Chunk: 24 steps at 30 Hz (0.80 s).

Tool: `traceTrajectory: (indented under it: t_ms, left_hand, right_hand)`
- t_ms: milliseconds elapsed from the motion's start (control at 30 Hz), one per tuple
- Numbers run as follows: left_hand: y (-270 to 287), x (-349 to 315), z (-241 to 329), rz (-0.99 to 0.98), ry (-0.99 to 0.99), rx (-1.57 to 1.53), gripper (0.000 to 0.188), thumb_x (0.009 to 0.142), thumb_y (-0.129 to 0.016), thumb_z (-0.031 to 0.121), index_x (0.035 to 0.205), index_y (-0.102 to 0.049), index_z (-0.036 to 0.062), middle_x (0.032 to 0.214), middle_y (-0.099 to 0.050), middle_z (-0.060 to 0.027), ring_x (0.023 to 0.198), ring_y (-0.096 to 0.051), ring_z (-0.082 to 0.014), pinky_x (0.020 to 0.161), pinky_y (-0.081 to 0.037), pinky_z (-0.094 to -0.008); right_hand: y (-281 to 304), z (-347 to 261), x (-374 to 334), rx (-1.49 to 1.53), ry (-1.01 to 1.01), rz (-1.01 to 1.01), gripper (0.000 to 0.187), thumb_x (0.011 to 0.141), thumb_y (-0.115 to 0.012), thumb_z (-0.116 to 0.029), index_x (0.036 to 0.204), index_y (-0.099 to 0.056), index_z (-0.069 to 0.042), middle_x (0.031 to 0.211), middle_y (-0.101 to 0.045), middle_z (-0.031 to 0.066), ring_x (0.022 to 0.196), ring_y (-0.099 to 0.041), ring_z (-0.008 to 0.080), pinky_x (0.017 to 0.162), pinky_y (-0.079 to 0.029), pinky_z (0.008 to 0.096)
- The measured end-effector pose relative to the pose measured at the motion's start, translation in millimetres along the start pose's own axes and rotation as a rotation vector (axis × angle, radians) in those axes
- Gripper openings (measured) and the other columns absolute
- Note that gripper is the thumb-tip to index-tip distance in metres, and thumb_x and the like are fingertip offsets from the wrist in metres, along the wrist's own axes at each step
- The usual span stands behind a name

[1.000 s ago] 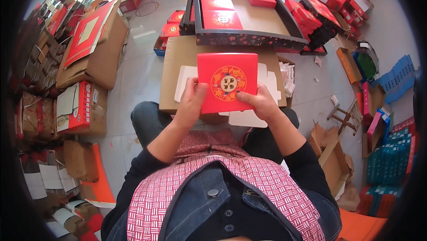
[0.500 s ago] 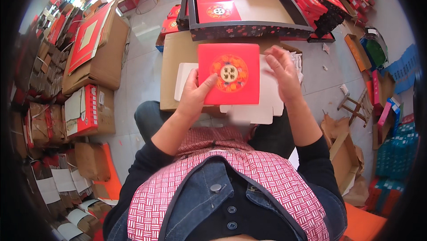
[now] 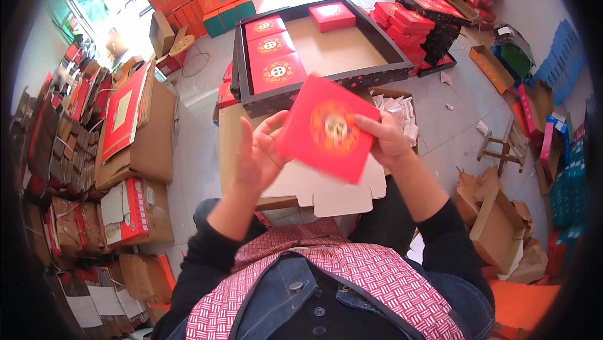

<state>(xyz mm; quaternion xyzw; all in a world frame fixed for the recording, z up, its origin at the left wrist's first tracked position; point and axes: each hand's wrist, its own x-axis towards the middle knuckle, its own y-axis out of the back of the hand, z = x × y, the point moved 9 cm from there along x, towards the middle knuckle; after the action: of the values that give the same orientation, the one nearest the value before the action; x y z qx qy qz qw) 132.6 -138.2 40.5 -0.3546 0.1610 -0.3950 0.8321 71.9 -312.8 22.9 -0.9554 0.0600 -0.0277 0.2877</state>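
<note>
A square red gift box [image 3: 308, 107] with a round floral emblem hangs tilted in front of me. My right hand [image 3: 391, 140] grips its right edge, thumb on the top face. Beside the left edge, my left hand [image 3: 256, 155] is open with its fingers spread, close to the box; whether a fingertip touches it I cannot tell. Below lies a white die-cut cardboard sheet [image 3: 342, 200] on a brown carton [image 3: 231, 129]. Beyond stands a black floral-patterned tray [image 3: 333, 80]. Several matching boxes [image 3: 275, 71] line its left side, and a single red box [image 3: 331, 16] sits at its far right.
Small white packets [image 3: 405, 114] fill a box right of the carton. Red boxes [image 3: 405, 20] are stacked beyond the tray's right side. A wooden stool [image 3: 502, 150] and an open brown carton [image 3: 496, 233] stand at right. Large cartons [image 3: 141, 145] and cardboard stacks crowd the left.
The red box passed from my left hand to my right and turned to a slant. My left hand let go and its fingers spread. The view shifted, bringing more of the far side in.
</note>
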Motion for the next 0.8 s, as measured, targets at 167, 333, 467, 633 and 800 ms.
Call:
traceTrajectory:
  t_ms: [167, 333, 467, 633, 800]
  left_hand:
    - [0, 31, -7, 0.433, -0.439, 0.353, 0.045, 0.089, -0.060, 0.015, 0.123, -0.038, -0.0047, 0.119, -0.051, -0.0168, 0.112, -0.052, -0.0219, 0.095, -0.045, -0.0364]
    - [-6, 140, 33, 0.334, -0.252, 0.383, 0.041, 0.087, -0.060, 0.005, 0.121, -0.040, -0.0076, 0.109, -0.057, -0.0179, 0.095, -0.062, -0.0248, 0.078, -0.056, -0.0373]
    - [51, 262, 38, 0.429, -0.104, 0.384, 0.030, 0.086, -0.061, 0.005, 0.111, -0.052, -0.0086, 0.096, -0.063, -0.0166, 0.083, -0.065, -0.0243, 0.070, -0.057, -0.0387]
    - [137, 381, 1, 0.632, -0.104, 0.483, 0.025, 0.086, -0.064, 0.008, 0.103, -0.058, -0.0082, 0.093, -0.063, -0.0138, 0.081, -0.063, -0.0225, 0.069, -0.054, -0.0414]
    - [138, 442, -38, 0.508, -0.031, 0.458, 0.033, 0.094, -0.050, 0.024, 0.111, -0.052, -0.0042, 0.100, -0.062, -0.0154, 0.083, -0.064, -0.0271, 0.072, -0.054, -0.0437]
  right_hand:
    - [16, 20, 9, 0.099, 0.235, 0.376, 0.038, 0.089, -0.064, -0.021, 0.116, -0.050, 0.002, 0.101, -0.062, 0.0091, 0.088, -0.064, 0.0169, 0.068, -0.057, 0.0302]
    - [49, -9, 3, 0.102, 0.197, 0.405, 0.056, 0.091, -0.060, -0.028, 0.130, -0.031, -0.001, 0.119, -0.049, 0.0142, 0.090, -0.064, 0.0230, 0.067, -0.056, 0.0305]
    - [83, -30, -8, 0.002, 0.242, 0.476, 0.041, 0.092, -0.051, -0.011, 0.128, -0.035, 0.002, 0.117, -0.051, 0.0138, 0.080, -0.063, 0.0190, 0.065, -0.054, 0.0274]
    - [173, -52, -27, 0.009, 0.333, 0.636, 0.033, 0.089, -0.050, -0.005, 0.121, -0.044, 0.001, 0.111, -0.055, 0.0121, 0.077, -0.063, 0.0165, 0.063, -0.053, 0.0260]
    - [230, -39, -52, 0.032, 0.348, 0.760, 0.030, 0.089, -0.050, -0.005, 0.118, -0.048, 0.001, 0.109, -0.057, 0.0107, 0.080, -0.062, 0.0158, 0.068, -0.052, 0.0265]
